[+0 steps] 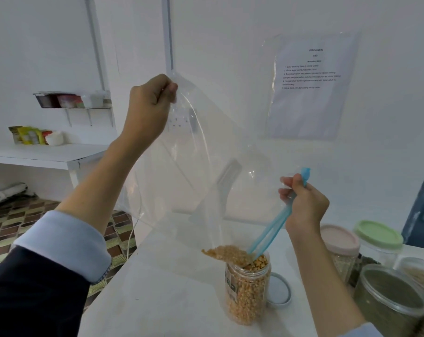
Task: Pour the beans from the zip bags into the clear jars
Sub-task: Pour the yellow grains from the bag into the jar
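Bag [194, 166], clear zip type, held up over the desk [157, 300], tilted with its low corner at the mouth of the open jar [248, 288]. Left hand [150, 105] up high, fingers curled tight, pinching the bag's top corner. Right hand [305, 205] lower, fingers pinching the bag's edge by the blue zip strip [274, 227]; strip runs down from that hand to the jar mouth. Beans [228, 254], yellow, bunched in the bag's low corner, touching the jar rim. Jar upright near the desk's front edge, nearly full of the same beans, label on its left side. Grey lid [279, 290] lies flat on the desk just right of the jar, touching or nearly so, cannot tell. Toward the desk's right edge: jar with pink lid [339, 239], jar with green lid [378, 234], both closed; open tub of dark green grain [391, 302] at the right front corner, another open tub [420, 273] behind it with pale contents. Printed sheet [310, 86] in a plastic sleeve on the wall behind. Wall socket [179, 120] seen through the bag. Side shelf [48, 154] far left with packets [28, 135] and a white tub [54, 138]; small rack [72, 99] above it. Patterned floor [11, 227] below left.
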The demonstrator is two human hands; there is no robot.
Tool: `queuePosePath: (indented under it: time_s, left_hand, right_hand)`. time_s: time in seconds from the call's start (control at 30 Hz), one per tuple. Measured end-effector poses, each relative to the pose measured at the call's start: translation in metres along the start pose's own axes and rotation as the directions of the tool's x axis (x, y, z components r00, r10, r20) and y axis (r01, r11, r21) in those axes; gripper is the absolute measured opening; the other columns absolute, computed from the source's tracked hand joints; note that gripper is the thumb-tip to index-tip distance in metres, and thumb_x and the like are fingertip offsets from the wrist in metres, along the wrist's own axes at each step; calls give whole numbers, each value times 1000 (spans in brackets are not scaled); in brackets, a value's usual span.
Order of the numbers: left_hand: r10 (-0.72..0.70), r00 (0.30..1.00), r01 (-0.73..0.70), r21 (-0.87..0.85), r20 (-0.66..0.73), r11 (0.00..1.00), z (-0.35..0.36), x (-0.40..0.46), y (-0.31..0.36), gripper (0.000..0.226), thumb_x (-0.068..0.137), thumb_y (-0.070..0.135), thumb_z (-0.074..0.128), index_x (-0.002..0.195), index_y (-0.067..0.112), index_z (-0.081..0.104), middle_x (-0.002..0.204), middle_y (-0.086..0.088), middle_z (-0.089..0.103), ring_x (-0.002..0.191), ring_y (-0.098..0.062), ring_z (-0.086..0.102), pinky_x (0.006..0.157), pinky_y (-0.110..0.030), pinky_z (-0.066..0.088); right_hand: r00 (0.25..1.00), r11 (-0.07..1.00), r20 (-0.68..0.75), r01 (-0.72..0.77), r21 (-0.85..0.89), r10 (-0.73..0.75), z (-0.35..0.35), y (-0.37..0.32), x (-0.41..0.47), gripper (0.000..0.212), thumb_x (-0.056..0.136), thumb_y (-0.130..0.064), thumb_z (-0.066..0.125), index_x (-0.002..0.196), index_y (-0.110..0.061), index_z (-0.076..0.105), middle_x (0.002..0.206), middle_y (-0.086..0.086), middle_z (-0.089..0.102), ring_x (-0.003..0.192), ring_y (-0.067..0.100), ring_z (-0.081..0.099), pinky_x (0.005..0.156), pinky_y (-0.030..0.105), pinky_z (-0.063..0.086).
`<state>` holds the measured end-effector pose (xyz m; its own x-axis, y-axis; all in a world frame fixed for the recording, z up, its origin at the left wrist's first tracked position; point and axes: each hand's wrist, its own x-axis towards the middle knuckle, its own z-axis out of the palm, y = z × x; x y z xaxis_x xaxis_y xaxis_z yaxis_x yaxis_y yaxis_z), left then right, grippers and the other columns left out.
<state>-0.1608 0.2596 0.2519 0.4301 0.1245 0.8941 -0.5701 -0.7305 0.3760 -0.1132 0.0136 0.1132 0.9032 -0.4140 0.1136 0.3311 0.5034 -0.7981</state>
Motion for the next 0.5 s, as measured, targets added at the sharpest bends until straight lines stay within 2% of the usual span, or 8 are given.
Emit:
queuePosePath:
  time_s: [0.07, 0.17, 0.3, 0.37, 0.5]
  left_hand:
    - [-3, 1000, 3, 4, -3, 1000, 0, 0, 0, 36, 97, 12, 44, 64, 27, 43, 52, 10, 40, 46, -2, 35, 47, -13, 28]
    - [6, 1000, -6, 18, 8, 1000, 1, 1, 3, 36, 97, 12, 44, 64, 26, 43, 53, 4, 37, 45, -1, 35, 46, -11, 27]
    - [24, 1000, -24, 28, -1, 999, 3, 5, 5, 36, 97, 12, 44, 64, 27, 42, 55, 5, 39, 46, 0, 37, 47, -10, 28]
    - [35, 999, -36, 34, 8, 999, 5, 7, 7, 37, 97, 11, 44, 64, 27, 42, 54, 4, 37, 45, 0, 36, 47, -9, 28]
    - [29, 999, -29, 11, 17, 1000, 5, 8, 9, 36, 98, 12, 43, 65, 27, 43, 55, 5, 38, 46, 0, 36, 49, -8, 28]
  right_hand:
    - [1000, 1000, -29, -1, 12, 2, 0, -1, 1, 27, 95, -14, 59, 69, -10, 64, 63, -4, 68, 43, 5, 52, 54, 20, 50]
    - [1000, 1000, 5, -9, -11, 9, 0, -1, 0, 24, 94, -14, 59, 72, -9, 65, 60, -5, 68, 43, 5, 53, 53, 18, 51]
    - [1000, 1000, -13, 11, 12, -11, 1, -4, 3, 26, 95, -15, 58, 70, -9, 65, 64, -4, 68, 44, 5, 53, 54, 19, 50]
    - [1000, 1000, 26, -5, -6, 5, 2, -3, 2, 24, 94, -14, 59, 72, -9, 64, 60, -4, 68, 44, 5, 53, 54, 18, 51]
    - [1000, 999, -22, -6, 33, 6, -2, -4, 8, 26, 95, -13, 58, 70, -8, 63, 55, -6, 67, 42, 5, 53, 54, 19, 50]
